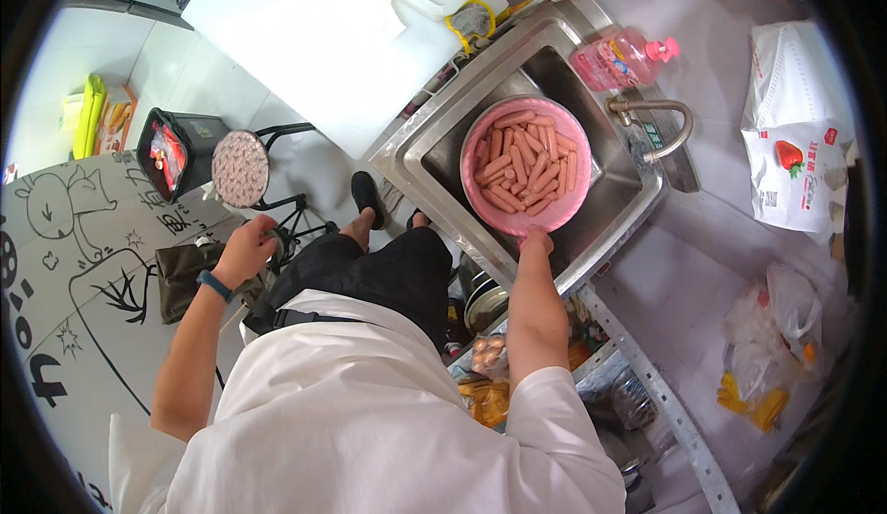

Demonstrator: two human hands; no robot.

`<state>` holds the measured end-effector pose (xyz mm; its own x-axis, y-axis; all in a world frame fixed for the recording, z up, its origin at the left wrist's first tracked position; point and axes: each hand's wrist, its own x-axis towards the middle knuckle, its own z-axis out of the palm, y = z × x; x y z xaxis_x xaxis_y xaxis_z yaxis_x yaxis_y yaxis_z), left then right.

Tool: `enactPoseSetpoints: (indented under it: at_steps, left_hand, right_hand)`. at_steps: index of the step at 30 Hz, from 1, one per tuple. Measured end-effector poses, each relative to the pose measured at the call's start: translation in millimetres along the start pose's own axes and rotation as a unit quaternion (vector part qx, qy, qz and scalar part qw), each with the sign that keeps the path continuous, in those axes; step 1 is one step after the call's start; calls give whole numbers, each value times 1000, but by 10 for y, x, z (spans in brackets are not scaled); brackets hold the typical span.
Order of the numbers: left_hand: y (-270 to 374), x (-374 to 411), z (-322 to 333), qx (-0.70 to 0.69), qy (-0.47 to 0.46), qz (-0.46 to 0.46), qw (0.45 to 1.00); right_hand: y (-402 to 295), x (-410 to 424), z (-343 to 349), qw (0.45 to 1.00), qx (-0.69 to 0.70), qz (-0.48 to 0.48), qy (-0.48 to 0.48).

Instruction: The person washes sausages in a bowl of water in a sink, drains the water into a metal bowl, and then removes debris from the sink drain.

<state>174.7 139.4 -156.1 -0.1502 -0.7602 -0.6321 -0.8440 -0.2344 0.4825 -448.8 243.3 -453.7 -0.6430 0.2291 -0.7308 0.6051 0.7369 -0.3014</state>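
A round pink plastic basin rests in a stainless-steel sink. Many sausages lie heaped in it. My right hand grips the basin's near rim. Away from the sink, my left hand hangs at my left side with its fingers curled; whether it holds anything is not clear. A curved metal faucet stands at the sink's right edge. Beside it is a pink pump bottle of liquid soap.
A white worktop adjoins the sink. A round stool and a black bin stand at the left. Shelves with pots and packages lie below the sink, beside a perforated metal rail. Plastic bags and yellow gloves lie at the right.
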Motion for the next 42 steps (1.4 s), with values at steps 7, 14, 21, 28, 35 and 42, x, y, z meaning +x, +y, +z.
enactPoseSetpoints:
  at_steps: [7,14,21,28,35,42]
  left_hand:
    - [-17,-80,26,-13,-2,-23,1000]
    - [-26,-115,67,9,-1,-30,1000]
    - [-18,-140,163,-9,-9,-45,999]
    - [21,-38,247,0,-19,-39,999]
    - [97,67,336,-18,-13,-23,1000]
    - [189,109,402,-11,-19,-24,999]
  right_hand:
    - [-82,-192,57,998,-44,-34,8]
    - [-146,-9,24,996,-87,-24,20]
    - [-99,-13,38,999,35,-7,-9]
    - [-112,-27,30,1000,5,-15,2]
    - [-25,242,-151,994,-41,-49,-85]
    - [-163,-150,-357,989,-44,-135,-43]
